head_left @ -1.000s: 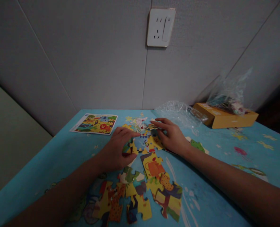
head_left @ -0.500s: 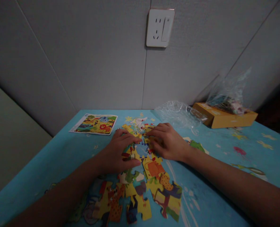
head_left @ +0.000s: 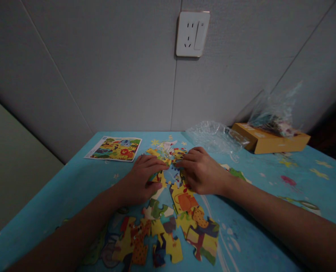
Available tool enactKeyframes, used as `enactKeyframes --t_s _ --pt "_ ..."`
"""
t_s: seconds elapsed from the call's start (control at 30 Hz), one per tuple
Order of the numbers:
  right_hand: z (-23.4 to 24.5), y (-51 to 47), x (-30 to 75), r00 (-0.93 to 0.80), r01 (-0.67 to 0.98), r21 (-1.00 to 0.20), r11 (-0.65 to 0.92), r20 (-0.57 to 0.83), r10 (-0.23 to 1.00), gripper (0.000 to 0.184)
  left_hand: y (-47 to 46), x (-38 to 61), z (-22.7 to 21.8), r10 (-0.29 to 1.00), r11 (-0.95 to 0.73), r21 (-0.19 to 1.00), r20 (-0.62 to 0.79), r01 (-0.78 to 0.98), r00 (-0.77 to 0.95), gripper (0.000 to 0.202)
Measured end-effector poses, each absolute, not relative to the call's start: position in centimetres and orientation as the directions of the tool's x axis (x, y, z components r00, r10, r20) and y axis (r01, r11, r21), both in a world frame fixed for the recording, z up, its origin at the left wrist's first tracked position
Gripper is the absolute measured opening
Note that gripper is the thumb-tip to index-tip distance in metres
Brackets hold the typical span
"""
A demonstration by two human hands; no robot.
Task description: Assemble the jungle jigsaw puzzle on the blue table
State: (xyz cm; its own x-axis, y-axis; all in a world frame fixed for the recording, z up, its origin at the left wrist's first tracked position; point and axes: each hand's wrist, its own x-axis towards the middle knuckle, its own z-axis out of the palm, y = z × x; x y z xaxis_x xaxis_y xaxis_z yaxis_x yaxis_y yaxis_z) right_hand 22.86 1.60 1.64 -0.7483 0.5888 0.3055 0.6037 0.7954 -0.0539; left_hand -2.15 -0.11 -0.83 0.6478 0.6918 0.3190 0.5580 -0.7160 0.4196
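Note:
Both hands rest on a cluster of colourful jigsaw pieces (head_left: 170, 174) in the middle of the blue table (head_left: 71, 185). My left hand (head_left: 141, 180) presses on the cluster's left side, fingers curved over the pieces and thumb against their near edge. My right hand (head_left: 202, 172) covers the right side, fingers bent down on the pieces, fingertips close to those of the left hand. More joined and loose puzzle pieces (head_left: 168, 230) lie nearer to me, below both hands.
A printed reference picture (head_left: 115, 148) lies at the back left of the table. A crumpled clear plastic bag (head_left: 216, 136) and a yellow box (head_left: 270, 141) with another bag on it sit at the back right. A wall socket (head_left: 192, 33) is above.
My right hand has slid left and a little toward me over the pieces, fingers curling. The two hands have come closer together, and the pieces between them are more covered.

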Motion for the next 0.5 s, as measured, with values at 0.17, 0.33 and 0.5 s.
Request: enactKeyframes --t_s 0.17,0.33,0.5 --pt "5.2 -0.9 22.5 -0.711 0.675 -0.118 0.729 0.163 0.684 0.015 -0.1 -2.2 -1.0 0.685 -0.723 0.42 0.338 0.548 0.645 0.041" --pt "6.4 -6.5 20.6 -0.878 0.449 -0.145 0.882 0.115 0.465 0.03 0.0 -2.1 -0.9 0.678 -0.731 0.433 0.367 0.528 0.637 0.038" --pt "4.5 -8.4 19.2 -0.956 0.211 -0.077 0.974 0.191 0.222 0.021 0.4 -1.9 -0.8 0.795 -0.603 0.596 0.397 0.53 0.459 0.032"
